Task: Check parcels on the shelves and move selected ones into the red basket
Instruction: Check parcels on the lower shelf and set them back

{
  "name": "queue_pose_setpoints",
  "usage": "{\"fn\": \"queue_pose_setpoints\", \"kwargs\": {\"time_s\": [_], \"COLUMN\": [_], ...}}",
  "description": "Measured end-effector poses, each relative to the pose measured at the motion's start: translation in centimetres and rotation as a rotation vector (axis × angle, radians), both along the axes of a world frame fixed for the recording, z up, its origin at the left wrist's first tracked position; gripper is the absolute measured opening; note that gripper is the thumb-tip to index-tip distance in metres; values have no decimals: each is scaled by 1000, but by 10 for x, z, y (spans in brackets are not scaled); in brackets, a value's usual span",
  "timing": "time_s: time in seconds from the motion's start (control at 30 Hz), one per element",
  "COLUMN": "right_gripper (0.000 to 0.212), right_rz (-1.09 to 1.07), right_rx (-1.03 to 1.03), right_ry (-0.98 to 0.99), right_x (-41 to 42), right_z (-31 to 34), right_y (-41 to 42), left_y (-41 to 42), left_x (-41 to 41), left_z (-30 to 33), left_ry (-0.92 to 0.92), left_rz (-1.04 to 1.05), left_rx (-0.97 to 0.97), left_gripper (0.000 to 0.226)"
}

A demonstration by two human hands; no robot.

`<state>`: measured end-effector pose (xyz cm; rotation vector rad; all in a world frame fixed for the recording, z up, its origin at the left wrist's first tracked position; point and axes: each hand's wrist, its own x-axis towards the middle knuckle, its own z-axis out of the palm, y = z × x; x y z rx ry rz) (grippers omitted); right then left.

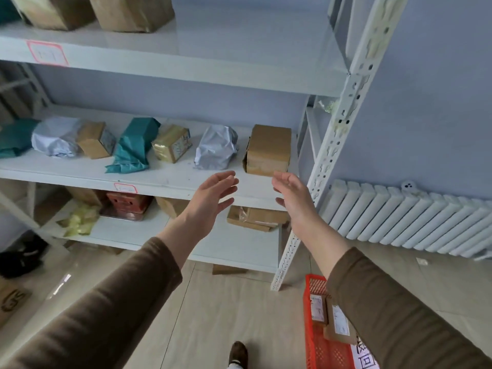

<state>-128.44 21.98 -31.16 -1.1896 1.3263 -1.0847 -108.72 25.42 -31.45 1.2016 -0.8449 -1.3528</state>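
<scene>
A brown cardboard parcel (pixel 269 149) stands at the right end of the middle shelf (pixel 165 179). My left hand (pixel 213 199) and my right hand (pixel 291 195) reach toward it, both with fingers spread and holding nothing, just short of the box. Left of the box lie a grey wrapped parcel (pixel 215 147), a taped gold box (pixel 171 142), a teal bag (pixel 134 145), another small box (pixel 95 139) and a second grey parcel (pixel 56 135). The red basket (pixel 316 328) sits on the floor at the lower right with parcels (pixel 338 323) inside, partly hidden by my right sleeve.
The upper shelf (pixel 186 49) carries large brown boxes (pixel 130 12). The bottom shelf holds a red box (pixel 127 205), a yellow bag (pixel 80 219) and cardboard boxes (pixel 253 217). A white upright post (pixel 335 145) and a radiator (pixel 415 222) stand to the right.
</scene>
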Motion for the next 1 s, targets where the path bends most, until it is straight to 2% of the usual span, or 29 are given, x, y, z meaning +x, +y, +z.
{"fn": "queue_pose_setpoints", "kwargs": {"time_s": [0.2,0.5,0.6,0.7,0.8,0.9,1.0], "right_gripper": [53,79,79,74,59,47,46], "right_rz": [-106,-235,-268,-294,-340,-468,-545], "right_rx": [53,241,322,358,346,298,256], "right_ry": [40,52,21,11,18,36,-42], "right_x": [1,11,17,25,33,41,52], "right_z": [-20,-51,-59,-63,-67,-74,-74], "right_y": [-97,-222,-243,-250,-241,-217,-184], "left_y": [-114,-260,-287,-300,-299,-281,-250], "left_x": [-10,-3,0,1,9,27,47], "left_z": [-10,-63,-71,-75,-86,-94,-85], "left_ry": [-64,-160,-200,-176,-232,-306,-258], "left_rz": [-123,-175,-207,-281,-287,-295,-344], "left_rx": [49,274,315,300,266,173,63], "left_gripper": [50,90,87,69,60,58,52]}}
